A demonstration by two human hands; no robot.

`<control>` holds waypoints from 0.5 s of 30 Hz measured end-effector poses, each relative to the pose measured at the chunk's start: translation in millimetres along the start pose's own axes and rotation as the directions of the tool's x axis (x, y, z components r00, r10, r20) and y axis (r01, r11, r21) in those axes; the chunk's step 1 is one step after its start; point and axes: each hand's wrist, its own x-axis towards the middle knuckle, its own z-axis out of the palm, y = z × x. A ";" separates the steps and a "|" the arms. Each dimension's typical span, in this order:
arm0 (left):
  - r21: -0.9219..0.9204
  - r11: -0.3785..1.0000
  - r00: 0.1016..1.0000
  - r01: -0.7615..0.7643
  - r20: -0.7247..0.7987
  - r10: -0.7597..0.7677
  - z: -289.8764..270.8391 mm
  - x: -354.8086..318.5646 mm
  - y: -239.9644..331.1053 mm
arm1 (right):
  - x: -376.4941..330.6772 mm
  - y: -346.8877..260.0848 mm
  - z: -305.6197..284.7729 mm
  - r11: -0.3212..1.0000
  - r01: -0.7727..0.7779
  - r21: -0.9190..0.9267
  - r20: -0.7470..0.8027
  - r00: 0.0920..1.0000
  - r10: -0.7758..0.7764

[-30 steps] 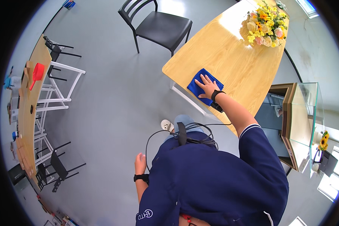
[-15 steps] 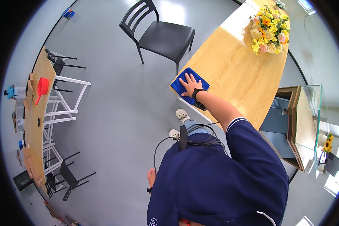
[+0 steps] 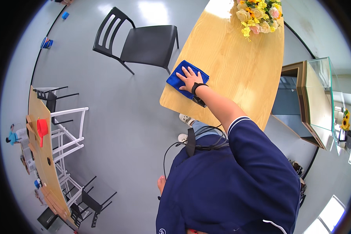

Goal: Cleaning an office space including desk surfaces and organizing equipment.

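The right hand [image 3: 190, 79] lies flat on the blue cloth [image 3: 186, 79], grip spread with fingers splayed, pressing it to the wooden desk [image 3: 238, 66]. Compared with a second ago, hand and cloth now sit nearer the desk's corner edge, toward the black chair [image 3: 142, 37], so the wiping stroke seems to be covering the near end. The left hand [image 3: 161, 184] hangs by the hip; I cannot tell its grip. Flowers [image 3: 259, 15] stand well beyond the fingertips.

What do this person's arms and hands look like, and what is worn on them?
Both hands are bare. The right hand has a black band on its wrist, and the right arm is bare up to a short navy sleeve with a white-trimmed edge. The left hand shows only partly beside the navy top, with a dark band at the wrist.
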 end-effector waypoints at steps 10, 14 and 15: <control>0.348 0.897 0.929 -0.274 0.336 0.154 2.8 54.0 109.9 | -102.0 156.3 21.5 0.832 -0.531 0.163 0.069 0.847 0.527; 0.206 0.960 0.956 -0.189 0.264 0.131 13.0 52.0 149.7 | -166.6 198.0 45.9 0.663 -0.714 0.226 0.132 0.696 0.705; 0.281 0.942 0.953 -0.181 0.288 0.097 13.5 55.2 154.4 | -178.2 202.4 51.5 0.626 -0.741 0.245 0.136 0.665 0.734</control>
